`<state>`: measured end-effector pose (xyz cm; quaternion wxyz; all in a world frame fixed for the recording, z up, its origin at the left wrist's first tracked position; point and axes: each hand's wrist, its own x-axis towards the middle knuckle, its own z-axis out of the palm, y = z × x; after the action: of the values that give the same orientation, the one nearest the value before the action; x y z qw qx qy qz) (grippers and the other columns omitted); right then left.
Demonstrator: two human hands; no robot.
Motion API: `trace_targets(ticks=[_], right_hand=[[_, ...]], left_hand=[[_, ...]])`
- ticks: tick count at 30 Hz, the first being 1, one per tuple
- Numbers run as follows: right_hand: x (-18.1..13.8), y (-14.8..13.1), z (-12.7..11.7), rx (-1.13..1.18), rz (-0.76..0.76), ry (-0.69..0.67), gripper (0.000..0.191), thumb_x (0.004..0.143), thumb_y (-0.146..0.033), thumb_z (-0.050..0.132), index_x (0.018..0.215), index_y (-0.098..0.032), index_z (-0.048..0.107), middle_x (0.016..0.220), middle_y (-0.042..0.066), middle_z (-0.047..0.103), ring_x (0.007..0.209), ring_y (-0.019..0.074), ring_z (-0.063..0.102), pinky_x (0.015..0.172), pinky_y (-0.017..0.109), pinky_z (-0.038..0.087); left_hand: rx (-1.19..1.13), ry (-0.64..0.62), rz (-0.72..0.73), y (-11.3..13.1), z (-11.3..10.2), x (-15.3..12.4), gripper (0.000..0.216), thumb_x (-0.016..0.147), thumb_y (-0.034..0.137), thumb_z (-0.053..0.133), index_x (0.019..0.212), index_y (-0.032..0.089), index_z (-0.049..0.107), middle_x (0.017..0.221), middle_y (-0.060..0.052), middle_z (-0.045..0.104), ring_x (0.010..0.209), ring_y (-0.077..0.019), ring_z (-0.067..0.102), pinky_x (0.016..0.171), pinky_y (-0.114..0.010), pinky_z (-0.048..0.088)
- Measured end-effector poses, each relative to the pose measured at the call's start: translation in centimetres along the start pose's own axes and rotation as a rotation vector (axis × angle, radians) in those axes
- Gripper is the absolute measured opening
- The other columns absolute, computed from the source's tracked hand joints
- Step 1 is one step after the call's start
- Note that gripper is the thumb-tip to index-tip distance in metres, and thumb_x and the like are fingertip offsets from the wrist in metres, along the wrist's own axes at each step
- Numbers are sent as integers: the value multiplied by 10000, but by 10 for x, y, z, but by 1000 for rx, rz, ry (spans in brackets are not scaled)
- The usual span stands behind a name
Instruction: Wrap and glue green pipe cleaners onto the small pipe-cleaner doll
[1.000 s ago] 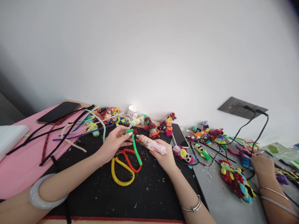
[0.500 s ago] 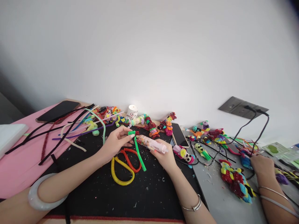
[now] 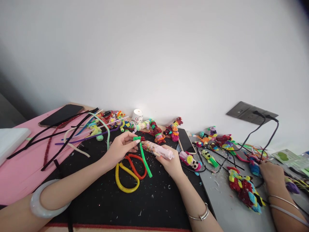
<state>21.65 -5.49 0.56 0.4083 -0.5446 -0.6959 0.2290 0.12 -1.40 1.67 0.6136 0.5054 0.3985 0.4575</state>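
Observation:
My left hand is closed, pinching a coiled green pipe cleaner between thumb and fingers. One straight tail of it hangs down toward the mat, and a glittery red piece sits at the coil's right side. My right hand is wrapped round a pink, patterned glue gun. Its tip points left, close to the red piece; whether they touch I cannot tell. Below the hands lie scissors with yellow and red handles, their blades hidden.
A black mat with scraps covers the table. Pipe cleaners and a phone lie left. Pipe-cleaner figures, a paper cup and another phone line the wall. Another person's hand works at right, near plugged-in cables.
Both hands keep nearly the same pose, the glue gun's tip still close to the red piece. The whole view has shifted very slightly.

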Motion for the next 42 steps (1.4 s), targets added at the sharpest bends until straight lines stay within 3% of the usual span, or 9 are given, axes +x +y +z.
trace_targets(ticks=[14,42], right_hand=[[1,-3,-1,-3,-22,34,122,679,-163,632,605,-169,535,596,-36,520,539,106,439,515,222,333],[1,1,-1,40,7,34,129,680,-183,624,618,-178,511,576,-48,462,529,103,387,491,219,316]], left_hand=[[50,-15,16,1,0,0,242,720,342,696,858,183,576,730,19,610,652,-132,604,639,-282,537],[136,-14,75,0,-2,0,208,719,323,694,844,191,592,669,12,633,637,-161,632,633,-299,534]])
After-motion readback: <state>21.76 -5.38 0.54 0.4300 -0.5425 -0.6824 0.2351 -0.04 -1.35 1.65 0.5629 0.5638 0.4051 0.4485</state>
